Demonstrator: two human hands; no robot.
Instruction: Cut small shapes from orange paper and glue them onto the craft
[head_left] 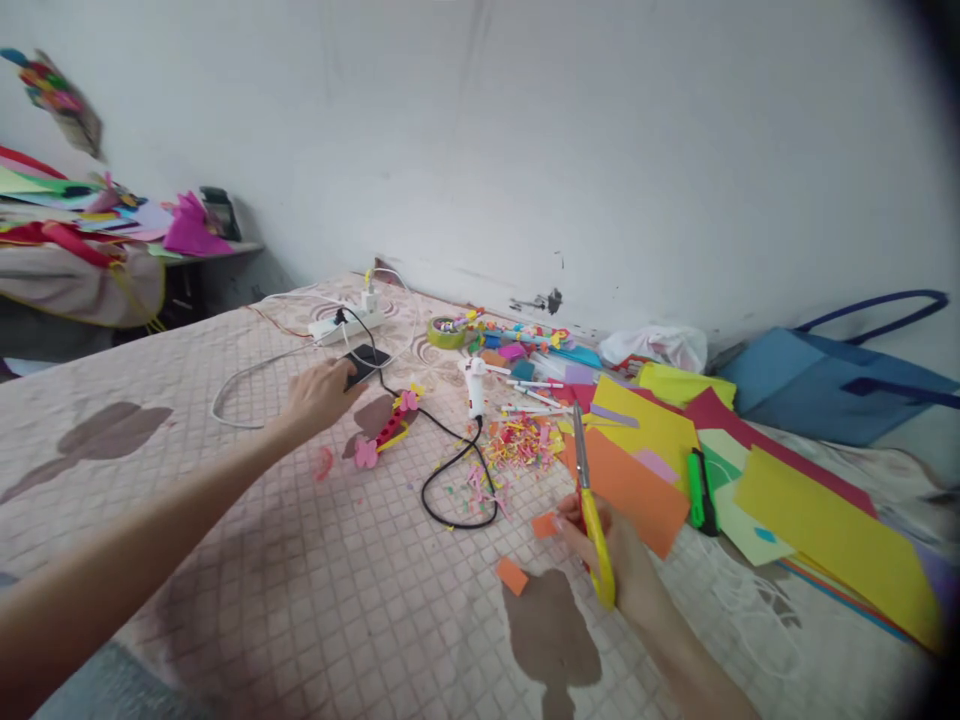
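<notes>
My left hand (321,392) reaches far out over the table, its fingers closed on the near end of a dark smartphone (369,364). In my right hand (619,550) is a pair of scissors (597,545) with yellow handles, blades pointing away from me. A small orange paper piece (545,525) is at my right fingertips; whether they pinch it I cannot tell. Another orange paper piece (513,576) lies on the tablecloth nearby. Between my hands lie a pink and yellow craft piece (388,430) and a pile of paper shreds (521,442).
A white glue gun (474,385) stands mid-table, its black cord looping towards me. Behind the phone is a power strip (345,326). Coloured paper sheets (637,490), a green box cutter (701,490) and a blue bag (832,385) occupy the right. Green tape (445,333) lies near the wall.
</notes>
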